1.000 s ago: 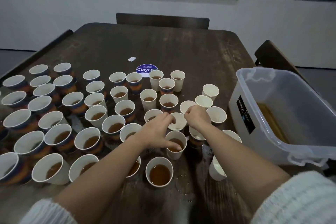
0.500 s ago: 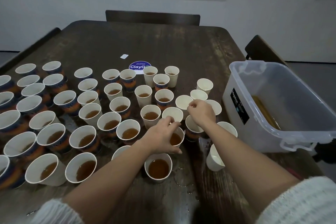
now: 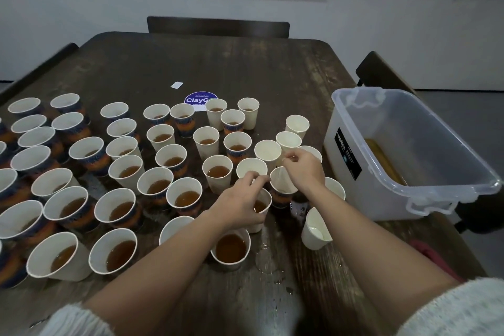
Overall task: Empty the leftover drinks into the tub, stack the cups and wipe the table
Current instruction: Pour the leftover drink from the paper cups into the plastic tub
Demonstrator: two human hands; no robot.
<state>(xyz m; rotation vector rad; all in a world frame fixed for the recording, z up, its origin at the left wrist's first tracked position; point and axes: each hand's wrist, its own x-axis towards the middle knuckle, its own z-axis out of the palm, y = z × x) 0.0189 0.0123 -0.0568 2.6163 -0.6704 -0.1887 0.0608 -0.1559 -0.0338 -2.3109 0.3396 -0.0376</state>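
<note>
My left hand is wrapped around a white paper cup that holds brown drink, near the table's middle front. Just to its right, my right hand pinches the rim of an empty white cup, which sits in a patterned cup. Several empty cups stand just behind my hands. Many cups with brown drink fill the left half of the dark wooden table. The clear plastic tub stands at the right with brown liquid in its bottom.
One empty cup leans tilted by my right forearm, with spilled drops beside it. A pink cloth lies at the table's right edge. A round blue sticker marks the table centre. Chairs stand at the far side and right.
The view has shifted slightly. Both hands stay over the same cups; my left hand has settled lower around the cup with drink.
</note>
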